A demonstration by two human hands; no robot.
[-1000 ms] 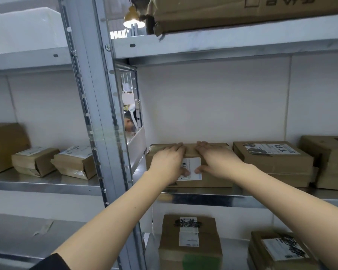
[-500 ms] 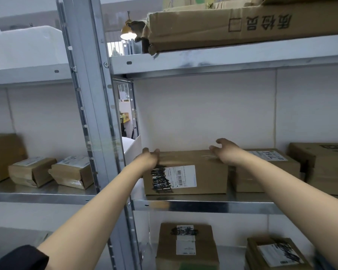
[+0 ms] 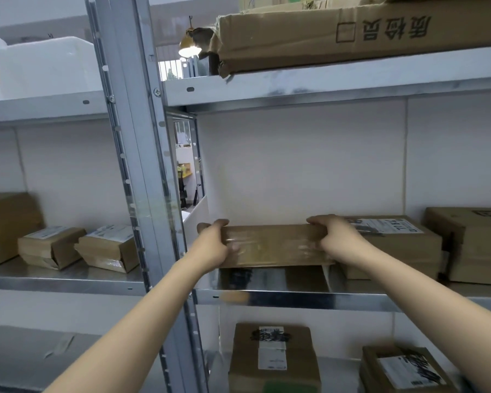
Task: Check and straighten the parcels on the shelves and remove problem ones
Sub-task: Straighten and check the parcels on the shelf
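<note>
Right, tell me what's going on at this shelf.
A person grips a brown parcel from both ends, the left hand at its left end and the right hand at its right. Its front edge looks raised off the middle shelf. The parcel is blurred and no label shows on it. A labelled parcel sits just to its right, untouched.

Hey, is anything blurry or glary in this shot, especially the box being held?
Head view: the held parcel is motion-blurred, with glare streaks on its taped front; the left hand and right hand gripping it look soft-edged. Head view: the steel shelf mirrors the parcel darkly, the hanging lamp is blown out, and the upright post leans from wide-angle distortion.
</note>
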